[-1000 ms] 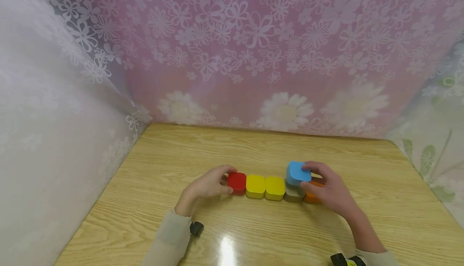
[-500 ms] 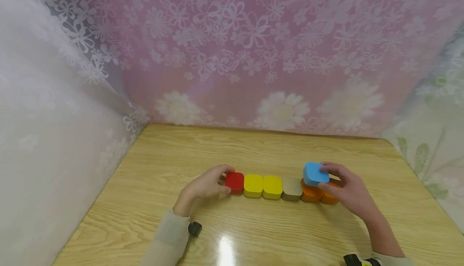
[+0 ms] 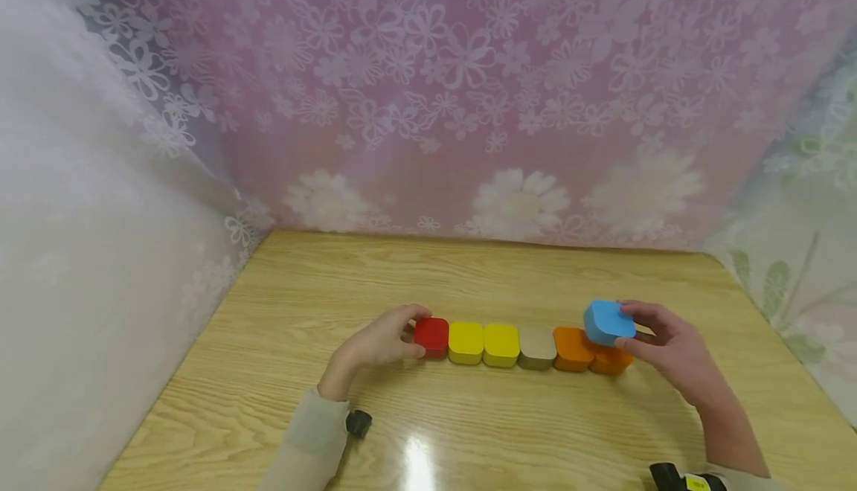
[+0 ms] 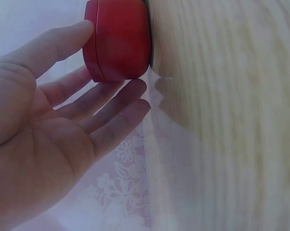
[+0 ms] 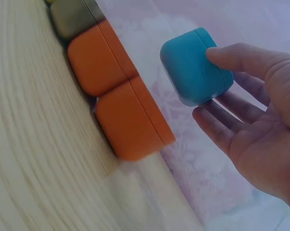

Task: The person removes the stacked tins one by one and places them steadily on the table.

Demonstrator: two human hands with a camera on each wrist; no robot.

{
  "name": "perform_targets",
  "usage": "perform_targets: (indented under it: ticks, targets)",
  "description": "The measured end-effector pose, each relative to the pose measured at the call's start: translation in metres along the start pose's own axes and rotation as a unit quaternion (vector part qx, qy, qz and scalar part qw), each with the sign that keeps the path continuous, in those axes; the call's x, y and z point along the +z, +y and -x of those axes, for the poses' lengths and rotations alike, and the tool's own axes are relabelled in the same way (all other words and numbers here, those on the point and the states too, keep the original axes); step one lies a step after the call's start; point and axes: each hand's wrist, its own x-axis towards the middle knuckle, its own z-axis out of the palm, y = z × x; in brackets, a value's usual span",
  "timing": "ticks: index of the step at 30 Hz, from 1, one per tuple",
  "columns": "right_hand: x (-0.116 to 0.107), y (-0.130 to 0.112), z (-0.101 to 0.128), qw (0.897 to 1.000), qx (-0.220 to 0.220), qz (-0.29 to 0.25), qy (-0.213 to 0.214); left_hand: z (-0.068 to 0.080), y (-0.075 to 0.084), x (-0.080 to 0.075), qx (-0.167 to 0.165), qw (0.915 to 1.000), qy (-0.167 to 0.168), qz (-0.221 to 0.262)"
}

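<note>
A row of small rounded boxes lies on the wooden table, side by side. From the left come a red box point(image 3: 431, 338), two yellow boxes point(image 3: 466, 342), a greyish-beige box point(image 3: 536, 347) and two orange boxes point(image 3: 572, 349). My left hand point(image 3: 384, 338) holds the red box at the row's left end, thumb on its near side and fingers at the far side. My right hand point(image 3: 676, 350) pinches a blue box point(image 3: 609, 323) between thumb and fingers. In the right wrist view the blue box point(image 5: 195, 67) is raised off the table, apart from the orange boxes point(image 5: 130, 120).
The wooden table point(image 3: 321, 275) reaches back to a pink flowered curtain point(image 3: 428, 104). Pale flowered sheets hang at the left point(image 3: 120, 253) and right point(image 3: 803, 268). A bright light reflection lies on the table's near part.
My right hand has carried the blue box rightward, from above the greyish-beige box to above the right-hand orange box. My left hand stays at the red box. The head view has shifted slightly.
</note>
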Motion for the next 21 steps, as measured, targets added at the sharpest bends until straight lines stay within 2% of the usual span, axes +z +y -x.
perform_targets:
  ticks: [14, 19, 21]
  targets:
    - [-0.033, 0.025, 0.011, 0.997, 0.032, -0.068, -0.006, 0.002, 0.003, 0.0, -0.001, 1.0, 0.007, -0.002]
    - [-0.05, 0.034, 0.018, 0.997, 0.037, -0.066, 0.006, 0.0, 0.003, 0.0, 0.003, 0.9999, 0.008, -0.01]
    - [-0.056, 0.037, 0.022, 0.998, 0.043, -0.041, 0.009, -0.001, 0.003, 0.001, 0.002, 0.9999, 0.007, -0.015]
